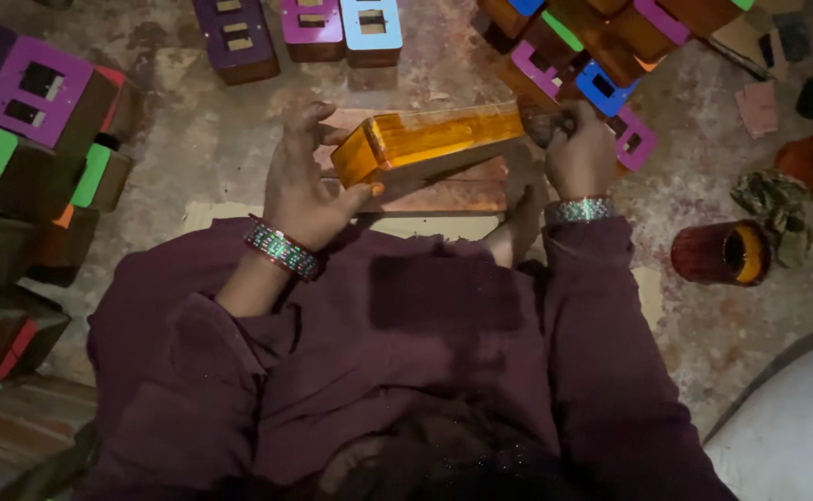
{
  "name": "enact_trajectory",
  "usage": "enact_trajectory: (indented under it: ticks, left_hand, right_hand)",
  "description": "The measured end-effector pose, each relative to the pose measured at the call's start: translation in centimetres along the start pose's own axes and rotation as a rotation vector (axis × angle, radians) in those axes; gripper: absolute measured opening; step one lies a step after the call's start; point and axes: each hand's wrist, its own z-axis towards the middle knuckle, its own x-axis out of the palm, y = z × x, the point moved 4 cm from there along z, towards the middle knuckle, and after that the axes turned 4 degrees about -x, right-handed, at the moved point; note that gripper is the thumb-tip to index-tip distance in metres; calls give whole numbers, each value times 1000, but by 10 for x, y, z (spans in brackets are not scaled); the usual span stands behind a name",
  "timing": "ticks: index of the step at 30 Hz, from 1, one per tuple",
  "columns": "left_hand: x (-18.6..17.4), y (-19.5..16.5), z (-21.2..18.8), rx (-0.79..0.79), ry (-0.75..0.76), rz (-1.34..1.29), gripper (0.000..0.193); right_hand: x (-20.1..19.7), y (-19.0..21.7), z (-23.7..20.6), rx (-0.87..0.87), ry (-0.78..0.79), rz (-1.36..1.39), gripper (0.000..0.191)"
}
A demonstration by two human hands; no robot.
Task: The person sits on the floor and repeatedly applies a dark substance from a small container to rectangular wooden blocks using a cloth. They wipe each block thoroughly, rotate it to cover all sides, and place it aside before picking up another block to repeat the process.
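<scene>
- I am curling my left hand [306, 182] around the near end of a long orange wooden block [430, 139], thumb pressing its front edge and fingers wrapping over the back, so the grip is closed on the wood.
- I am bunching my right hand [578, 153] into a tight fist at the block's far end, clutching a small dark wad [546, 122]; I cannot tell what it is made of.
- The block is lying lengthwise on a flat reddish board [444, 190] on the floor, just in front of my knees.
- Its surface is looking glossy and wet, streaked amber over a square-edged shape.
- Both wrists are wearing glittery bangles [281, 248] below dark maroon sleeves.
- A dark red cylindrical tin [720, 252] holding yellow liquid is standing to my right, well apart.
- Brown wooden boxes [45, 102] with purple, green and blue slotted faces are crowding the stained concrete floor [202, 139].
</scene>
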Motion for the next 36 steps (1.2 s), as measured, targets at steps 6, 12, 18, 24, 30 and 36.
enact_trajectory:
  ticks: [6,12,18,24,30,36]
  left_hand:
    - [-2,6,-3,-17,5,-23,101]
    - [-2,6,-5,-81,18,-36,95]
    - [-5,-1,3,-92,37,15,96]
    - [-7,-3,3,-153,87,49,105]
    - [-7,-8,-1,-146,124,102,111]
    - [-11,-8,8,-92,159,300,108]
  right_hand:
    - [-17,80,-48,-285,-28,1,44]
    - [-34,142,-95,-312,73,43,39]
    - [-17,14,-14,-19,171,-79,28]
    - [-37,61,-33,-189,67,188,36]
    - [-15,137,-84,-430,70,121,42]
    - [3,17,1,-151,-28,-11,35]
